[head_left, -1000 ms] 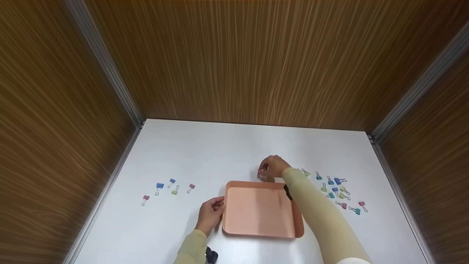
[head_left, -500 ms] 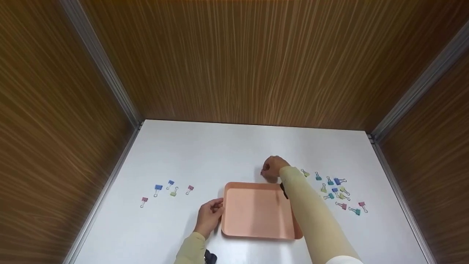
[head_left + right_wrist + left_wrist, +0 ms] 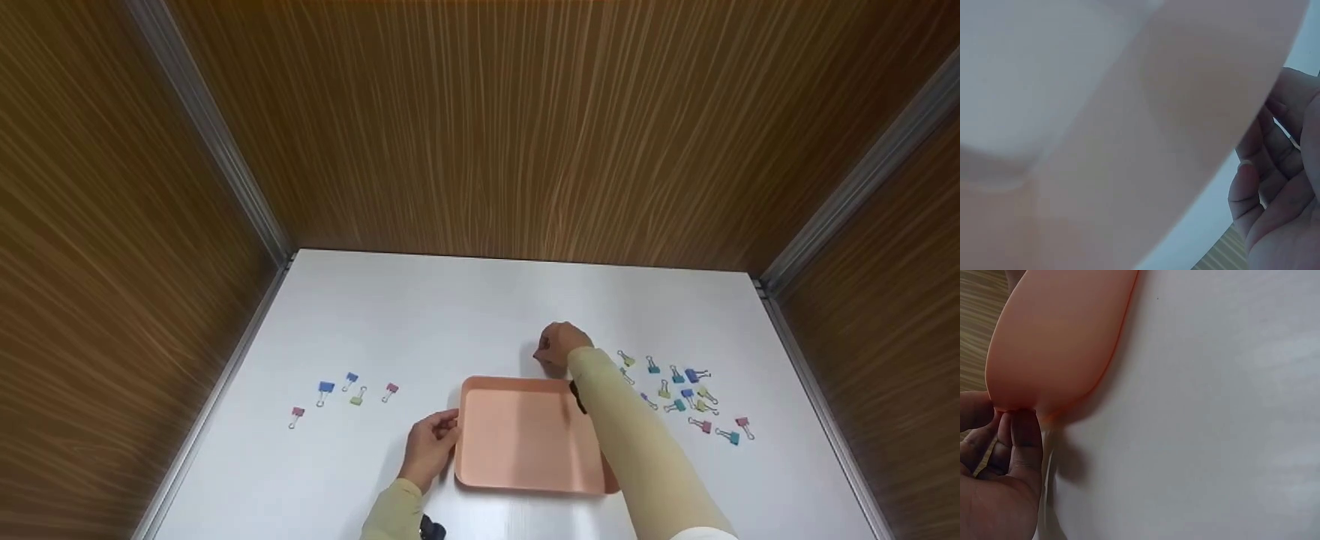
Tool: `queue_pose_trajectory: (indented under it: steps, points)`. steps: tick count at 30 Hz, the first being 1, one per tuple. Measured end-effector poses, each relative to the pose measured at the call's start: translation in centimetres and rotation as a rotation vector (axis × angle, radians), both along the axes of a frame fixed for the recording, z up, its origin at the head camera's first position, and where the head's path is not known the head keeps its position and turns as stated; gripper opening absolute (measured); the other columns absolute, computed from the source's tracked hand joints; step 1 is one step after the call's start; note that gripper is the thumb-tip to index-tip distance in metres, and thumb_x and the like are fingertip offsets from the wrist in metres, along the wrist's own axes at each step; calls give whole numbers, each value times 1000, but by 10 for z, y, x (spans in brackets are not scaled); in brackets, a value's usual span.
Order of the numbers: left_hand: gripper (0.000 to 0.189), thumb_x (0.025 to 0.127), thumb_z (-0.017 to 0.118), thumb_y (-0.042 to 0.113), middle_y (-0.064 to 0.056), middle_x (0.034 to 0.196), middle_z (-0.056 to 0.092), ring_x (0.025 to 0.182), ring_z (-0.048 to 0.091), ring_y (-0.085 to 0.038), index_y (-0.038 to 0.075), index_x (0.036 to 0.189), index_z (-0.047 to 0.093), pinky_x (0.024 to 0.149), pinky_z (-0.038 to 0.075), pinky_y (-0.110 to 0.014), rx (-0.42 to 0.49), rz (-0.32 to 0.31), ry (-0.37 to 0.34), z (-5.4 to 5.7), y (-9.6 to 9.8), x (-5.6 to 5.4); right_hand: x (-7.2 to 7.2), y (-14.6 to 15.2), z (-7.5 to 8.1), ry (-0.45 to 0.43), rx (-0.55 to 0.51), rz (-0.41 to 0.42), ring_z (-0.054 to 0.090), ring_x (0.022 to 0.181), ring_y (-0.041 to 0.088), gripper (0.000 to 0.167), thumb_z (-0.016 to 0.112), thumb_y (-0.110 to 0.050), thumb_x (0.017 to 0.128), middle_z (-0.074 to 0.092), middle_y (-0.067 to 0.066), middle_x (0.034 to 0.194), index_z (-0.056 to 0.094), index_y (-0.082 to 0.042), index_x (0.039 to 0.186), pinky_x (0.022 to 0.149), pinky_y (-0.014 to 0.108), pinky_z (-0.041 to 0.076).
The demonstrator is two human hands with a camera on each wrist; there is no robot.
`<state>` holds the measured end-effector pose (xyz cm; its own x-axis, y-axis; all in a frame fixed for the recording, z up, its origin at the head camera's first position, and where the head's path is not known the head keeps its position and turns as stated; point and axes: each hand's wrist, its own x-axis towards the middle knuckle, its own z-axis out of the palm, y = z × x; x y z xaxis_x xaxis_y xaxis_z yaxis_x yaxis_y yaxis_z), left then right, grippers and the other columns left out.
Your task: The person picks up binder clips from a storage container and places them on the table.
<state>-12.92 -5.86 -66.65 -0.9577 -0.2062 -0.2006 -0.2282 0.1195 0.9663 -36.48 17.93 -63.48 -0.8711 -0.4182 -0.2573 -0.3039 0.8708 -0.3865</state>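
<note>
A shallow salmon-pink tray (image 3: 521, 442) lies in the middle of the white table. My left hand (image 3: 429, 451) pinches its left wall; in the left wrist view the thumb and fingers meet at the tray's rim (image 3: 1013, 408). Beyond the far edge, my right hand (image 3: 562, 346) is low over the table with fingers curled together. A speck of pink shows at its fingertips (image 3: 538, 355), where a pink binder clip was visible earlier; the clip is otherwise hidden. The near tray wall (image 3: 1145, 140) covers part of the right fingers in the right wrist view.
Several binder clips lie scattered on the right, among them a blue clip (image 3: 693, 374) and a pink clip (image 3: 742, 422). On the left are several more, including a blue clip (image 3: 325, 388) and a yellow clip (image 3: 356, 400). Wood-grain panels (image 3: 480, 135) enclose the table.
My right hand has turned and shifted slightly right, so the pink clip nearly vanishes behind the fingers. The right forearm has swung left, uncovering clips beside it. My left hand stays at the tray.
</note>
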Motion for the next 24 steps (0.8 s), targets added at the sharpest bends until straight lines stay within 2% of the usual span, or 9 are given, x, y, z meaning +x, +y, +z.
queue_pose_trajectory:
  steps: [4,7,10,15,19,24]
  points:
    - [30,88,64,1,-8,98,64,86,58,-16,-1,118,64,72,50,-22,-14,-6,0,0,1,-1,1,7,5,0,4,2,59,74,15,21,76,-34,82,63,-3,81,71,-15,85,70,35,51]
    - [30,88,64,1,-8,98,64,86,58,-16,-1,119,64,72,51,-22,-5,-7,-12,0,2,-3,4,13,14,-9,-5,-9,59,75,16,20,72,-34,85,64,-3,80,72,-14,87,71,36,51]
    - [30,89,64,2,-7,97,63,86,58,-17,0,119,64,72,51,-23,-6,-9,-17,1,1,-5,9,21,25,-15,-45,-26,59,76,16,14,69,-27,88,65,-2,81,72,-13,90,73,37,51]
    - [31,91,63,7,-6,103,64,90,59,-16,3,122,63,75,52,-23,-39,-41,-54,6,-10,-5,21,45,42,38,-136,-16,60,75,16,12,67,-24,91,66,-2,82,72,-14,93,72,35,53]
    - [32,93,61,14,-5,108,65,95,59,-16,6,125,62,80,52,-26,-142,-51,-65,14,-29,-4,33,68,53,73,-225,-41,60,75,15,13,67,-24,91,66,-3,84,72,-13,97,71,32,54]
    - [37,94,62,21,-3,111,65,99,59,-15,7,128,60,84,52,-29,-291,-67,-14,28,-56,-1,53,95,61,120,-323,-96,59,75,16,13,67,-23,91,67,-2,86,72,-13,99,66,32,52]
